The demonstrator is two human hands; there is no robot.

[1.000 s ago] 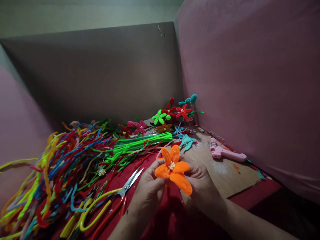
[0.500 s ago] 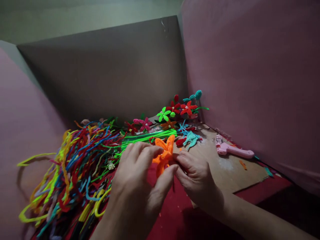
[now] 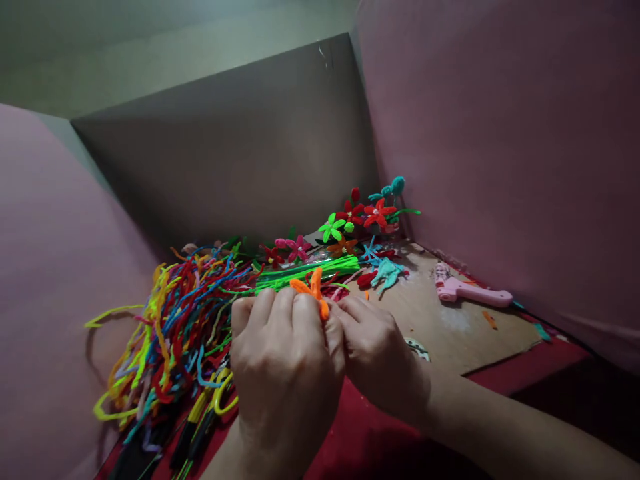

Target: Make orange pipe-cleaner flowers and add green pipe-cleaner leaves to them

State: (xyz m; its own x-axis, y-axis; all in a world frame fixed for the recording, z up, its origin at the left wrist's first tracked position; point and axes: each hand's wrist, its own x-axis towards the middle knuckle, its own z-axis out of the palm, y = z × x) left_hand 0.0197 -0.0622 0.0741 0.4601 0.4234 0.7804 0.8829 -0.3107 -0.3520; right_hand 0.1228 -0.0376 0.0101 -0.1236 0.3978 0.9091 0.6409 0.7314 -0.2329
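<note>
Between my two hands is an orange pipe-cleaner flower (image 3: 316, 288), with only some of its petals showing above the fingers. My left hand (image 3: 287, 360) is closed around it, back of the hand toward me, knuckles bent over the petals. Pressed against it from the right, my right hand (image 3: 377, 347) is closed with thumb and fingers pinched at the flower's base. The flower's centre and lower part are hidden behind the fingers.
To the left lies a heap of coloured pipe cleaners (image 3: 180, 320), with yellow-handled scissors (image 3: 223, 393) below it. Green pipe cleaners (image 3: 320, 267) lie behind my hands; finished flowers (image 3: 377, 213) stand further back. A pink glue gun (image 3: 473, 291) rests on cardboard (image 3: 430, 333) at right.
My left hand has closed from a loose hold with the fingers apart to a grip over the flower, covering more of it. My right hand keeps its pinch. The view has shifted slightly.
</note>
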